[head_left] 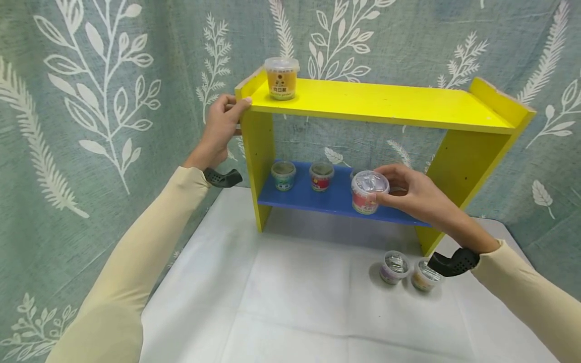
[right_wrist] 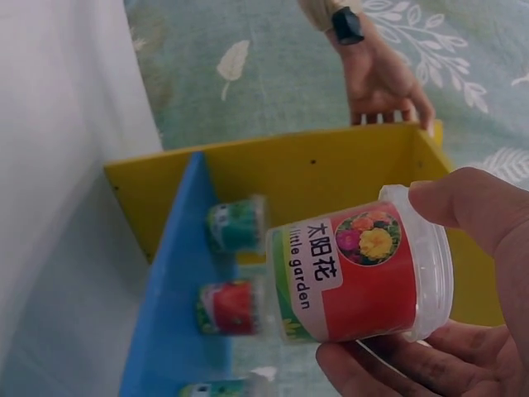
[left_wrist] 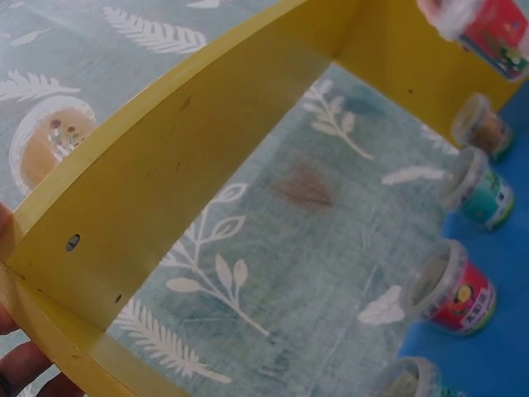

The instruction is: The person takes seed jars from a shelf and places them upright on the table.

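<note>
My right hand (head_left: pixel 408 194) pinches a clear plastic cup with a lid and a red flower label (right_wrist: pixel 355 273) between thumb and fingers. The cup is held in front of the blue lower board (head_left: pixel 327 199) of a yellow shelf unit (head_left: pixel 363 101). At the unit's upper left corner, my left hand (head_left: pixel 222 123) grips the side panel, thumb on the front edge. A teal-labelled cup (head_left: pixel 283 175) and a red-labelled cup (head_left: pixel 321 176) stand on the blue board. More cups behind the held one are partly hidden in the head view; the left wrist view shows another teal cup (left_wrist: pixel 479 190) and a brownish cup (left_wrist: pixel 482 128).
A yellow-labelled cup (head_left: pixel 282 78) stands on the top board's left end. Two cups, one purple-labelled (head_left: pixel 394 267) and one orange-labelled (head_left: pixel 425 275), sit on the white tablecloth (head_left: pixel 295 292) at front right. Green leaf-patterned curtains (head_left: pixel 136 101) hang behind.
</note>
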